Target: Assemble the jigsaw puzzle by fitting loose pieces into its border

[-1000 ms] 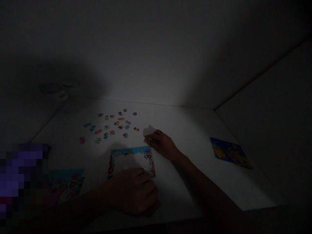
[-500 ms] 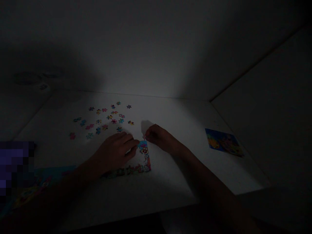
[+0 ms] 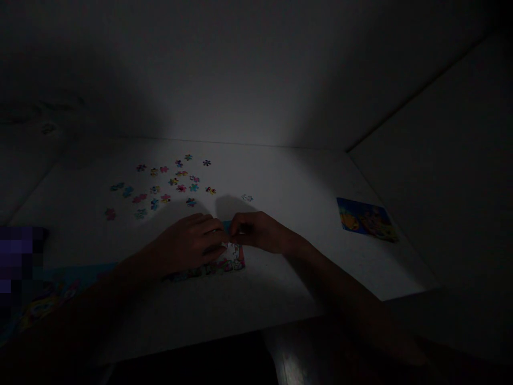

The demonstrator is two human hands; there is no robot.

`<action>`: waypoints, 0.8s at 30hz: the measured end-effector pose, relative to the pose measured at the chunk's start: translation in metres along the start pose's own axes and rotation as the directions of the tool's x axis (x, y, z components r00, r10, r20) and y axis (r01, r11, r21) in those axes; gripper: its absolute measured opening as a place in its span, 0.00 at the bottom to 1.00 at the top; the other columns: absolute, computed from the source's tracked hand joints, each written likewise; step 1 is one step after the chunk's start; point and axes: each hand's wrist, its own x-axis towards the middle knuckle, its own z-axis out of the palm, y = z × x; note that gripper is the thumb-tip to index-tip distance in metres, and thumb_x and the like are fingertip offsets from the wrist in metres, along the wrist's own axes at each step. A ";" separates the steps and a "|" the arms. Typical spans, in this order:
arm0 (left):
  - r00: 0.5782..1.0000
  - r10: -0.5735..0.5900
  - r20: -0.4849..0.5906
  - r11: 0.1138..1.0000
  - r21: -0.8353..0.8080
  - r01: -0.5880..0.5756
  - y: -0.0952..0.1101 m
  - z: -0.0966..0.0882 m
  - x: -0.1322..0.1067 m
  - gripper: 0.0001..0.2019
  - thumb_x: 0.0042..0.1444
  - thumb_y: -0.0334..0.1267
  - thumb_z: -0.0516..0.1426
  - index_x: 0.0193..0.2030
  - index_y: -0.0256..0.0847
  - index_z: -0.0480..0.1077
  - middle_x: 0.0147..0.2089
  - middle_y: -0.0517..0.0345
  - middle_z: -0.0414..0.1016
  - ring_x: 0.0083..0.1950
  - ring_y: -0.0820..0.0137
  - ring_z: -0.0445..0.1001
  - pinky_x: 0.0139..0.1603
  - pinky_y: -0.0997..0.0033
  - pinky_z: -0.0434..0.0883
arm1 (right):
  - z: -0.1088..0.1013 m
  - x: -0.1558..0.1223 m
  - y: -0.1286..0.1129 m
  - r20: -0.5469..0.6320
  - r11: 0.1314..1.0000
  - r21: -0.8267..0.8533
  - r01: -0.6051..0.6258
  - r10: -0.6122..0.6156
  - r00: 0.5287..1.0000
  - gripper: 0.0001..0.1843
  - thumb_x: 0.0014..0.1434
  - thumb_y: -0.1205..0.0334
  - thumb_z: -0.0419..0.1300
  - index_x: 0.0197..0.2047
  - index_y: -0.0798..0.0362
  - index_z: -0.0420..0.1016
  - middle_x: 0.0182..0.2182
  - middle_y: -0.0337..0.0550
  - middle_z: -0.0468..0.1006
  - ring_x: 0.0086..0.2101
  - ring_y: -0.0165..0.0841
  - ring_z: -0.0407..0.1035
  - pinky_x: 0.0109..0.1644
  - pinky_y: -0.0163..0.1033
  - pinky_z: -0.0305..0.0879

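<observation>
A partly joined jigsaw puzzle [image 3: 236, 263] lies near the front of the table, largely covered by my hands. Over its left side lies my left hand [image 3: 196, 240], fingers bent and together, tips meeting the puzzle's upper part; whatever is under them is hidden. My right hand [image 3: 258, 231] reaches in from the right, thumb and forefinger pinched at the upper right part of the puzzle. Its fingertips almost touch those of the left, and the dim light hides what is between them. Just beyond the right hand, a pale puzzle piece [image 3: 247, 198] lies loose.
Several loose puzzle pieces [image 3: 173, 182] are scattered behind and left of my hands. A colourful picture sheet [image 3: 74, 278] lies partly under my left forearm. On the right is a blue picture card [image 3: 366, 219]. Walls [image 3: 240, 80] bound the table [image 3: 288, 182] behind and at the sides.
My right hand has moved left and in over the puzzle's upper edge, closer to the left hand. The pale loose piece now shows beyond it. The view has tilted slightly downward.
</observation>
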 end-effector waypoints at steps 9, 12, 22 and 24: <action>1.000 0.004 0.014 0.999 0.044 -0.005 0.002 0.005 0.002 0.12 0.67 0.39 0.49 0.45 0.40 0.72 0.42 0.57 0.76 0.42 0.70 0.72 0.46 0.69 0.69 | -0.009 0.002 0.010 -0.005 0.995 0.066 0.069 -0.069 0.998 0.05 0.58 0.72 0.58 0.38 0.55 0.70 0.34 0.39 0.74 0.34 0.28 0.68 0.40 0.36 0.65; 1.000 0.007 0.021 0.998 0.059 -0.008 0.004 0.007 0.002 0.12 0.67 0.40 0.49 0.46 0.40 0.72 0.43 0.56 0.76 0.43 0.69 0.72 0.46 0.68 0.69 | -0.012 0.000 0.008 0.025 0.996 -0.015 0.087 -0.086 0.996 0.06 0.57 0.74 0.58 0.39 0.56 0.70 0.35 0.40 0.73 0.35 0.28 0.67 0.40 0.36 0.65; 0.994 0.014 0.105 0.990 0.141 -0.029 0.014 0.006 0.007 0.14 0.68 0.39 0.47 0.41 0.41 0.73 0.40 0.58 0.75 0.40 0.69 0.70 0.45 0.68 0.67 | -0.013 -0.002 0.007 0.092 0.960 -0.197 0.198 -0.184 0.979 0.08 0.59 0.76 0.56 0.39 0.56 0.71 0.37 0.42 0.71 0.38 0.29 0.67 0.45 0.37 0.66; 0.989 0.012 0.147 0.983 0.179 -0.038 0.017 0.004 0.007 0.13 0.68 0.38 0.48 0.41 0.41 0.73 0.40 0.58 0.75 0.40 0.68 0.70 0.44 0.67 0.67 | -0.012 -0.001 0.008 0.089 0.958 -0.200 0.207 -0.192 0.977 0.09 0.59 0.77 0.56 0.38 0.56 0.71 0.37 0.41 0.71 0.37 0.28 0.67 0.44 0.37 0.66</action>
